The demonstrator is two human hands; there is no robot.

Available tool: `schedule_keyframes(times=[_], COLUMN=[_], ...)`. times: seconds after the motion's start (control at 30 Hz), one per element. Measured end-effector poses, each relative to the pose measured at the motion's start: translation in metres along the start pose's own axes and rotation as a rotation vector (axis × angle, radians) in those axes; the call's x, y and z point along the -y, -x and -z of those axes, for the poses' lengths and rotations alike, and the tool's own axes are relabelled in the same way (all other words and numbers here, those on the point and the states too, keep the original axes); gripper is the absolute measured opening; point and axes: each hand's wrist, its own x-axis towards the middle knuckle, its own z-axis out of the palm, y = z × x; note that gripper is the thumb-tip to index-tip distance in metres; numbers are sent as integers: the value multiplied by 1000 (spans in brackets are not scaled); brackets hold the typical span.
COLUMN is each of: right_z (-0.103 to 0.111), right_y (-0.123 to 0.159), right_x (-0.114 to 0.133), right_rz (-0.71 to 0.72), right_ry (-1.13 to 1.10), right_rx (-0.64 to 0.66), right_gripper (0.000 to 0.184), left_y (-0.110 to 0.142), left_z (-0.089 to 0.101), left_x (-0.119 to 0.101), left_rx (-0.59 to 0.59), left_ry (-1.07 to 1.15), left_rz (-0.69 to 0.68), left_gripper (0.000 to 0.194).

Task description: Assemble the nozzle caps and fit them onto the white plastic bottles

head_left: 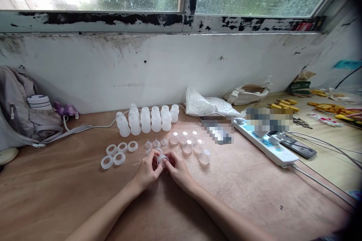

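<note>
Both hands meet over the wooden table (70,199), with fingers closed around a translucent bottle collar ring (161,159). My left hand (149,168) pinches its left side and my right hand (177,165) grips its right side. Whether a teat sits inside the ring is hard to make out. Just beyond the fingers are several clear bottle teats (156,143), partly hidden by my hands. More collar rings (119,158) lie to the left. Clear domed caps (187,148) are grouped to the right. Behind stand frosted baby bottles (145,120) in rows.
A white power strip (266,143) with plugs and cables runs along the right, beside a phone (299,147). A white plastic package (209,103) rests against the wall. On the left are a grey backpack (17,101) and a purple toy (66,110). Yellow-handled tools (333,109) lie far right.
</note>
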Motion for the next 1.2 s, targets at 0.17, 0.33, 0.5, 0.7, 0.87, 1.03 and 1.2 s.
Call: schedule_keyframes(times=[0.17, 0.33, 0.5, 0.7, 0.87, 1.03, 1.2], right_z=[2, 2, 1, 1, 0, -1, -2], right_y=[-2, -3, -3, -3, -2, -2, -1], right_x=[4, 2, -1, -3, -4, -6, -7], right_rz=[-19, -34, -44, -44, -36, -20, -27], right_ry=[-117, -128, -151, -141, -123, -69, -71], right_rx=[69, 60, 59, 55, 44, 27, 31], right_gripper=[15, 14, 13, 13, 13, 12, 12], left_y=[-1, -1, -1, -2, -1, -1, 0], left_z=[0, 0, 0, 1, 1, 0, -1], left_x=[2, 4, 6, 4, 2, 5, 7], left_rx=[-6, -22, -19, -8, -6, -14, -25], left_ry=[60, 33, 25, 6, -4, -55, -56], left_rz=[42, 38, 39, 38, 31, 7, -4], left_gripper=[15, 16, 15, 14, 14, 15, 15])
